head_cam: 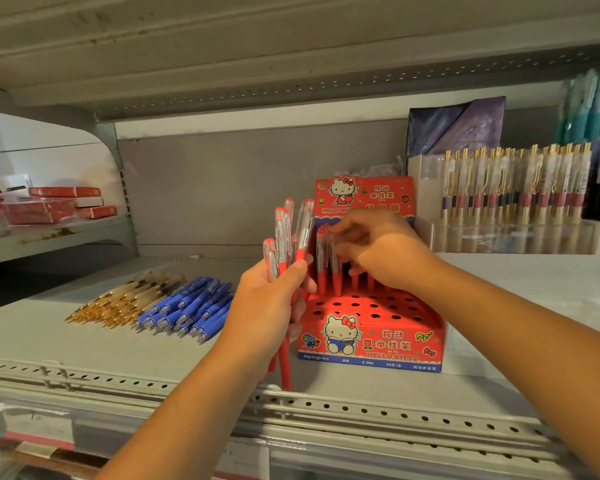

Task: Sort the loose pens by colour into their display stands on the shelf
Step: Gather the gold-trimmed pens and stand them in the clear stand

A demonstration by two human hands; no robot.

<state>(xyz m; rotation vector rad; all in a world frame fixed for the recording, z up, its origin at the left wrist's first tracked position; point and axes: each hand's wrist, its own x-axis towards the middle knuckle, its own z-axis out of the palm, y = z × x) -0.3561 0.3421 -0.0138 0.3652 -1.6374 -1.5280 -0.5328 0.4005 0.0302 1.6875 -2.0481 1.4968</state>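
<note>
My left hand (267,299) grips a bunch of red pens (286,233), held upright just left of the red Hello Kitty display stand (371,344) on the shelf. My right hand (378,251) reaches over the stand and its fingers pinch the top of a red pen (335,268) that stands in the stand's back row beside several other red pens. Most holes in the stand's front rows are bare. A pile of loose blue pens (191,308) and a pile of gold-and-clear pens (125,299) lie on the shelf to the left.
A clear display stand (513,233) with several gold-clipped pens stands at the back right. Red boxes (59,204) lie on the neighbouring shelf at far left. The perforated shelf edge (361,410) runs across the front, and another shelf hangs low overhead.
</note>
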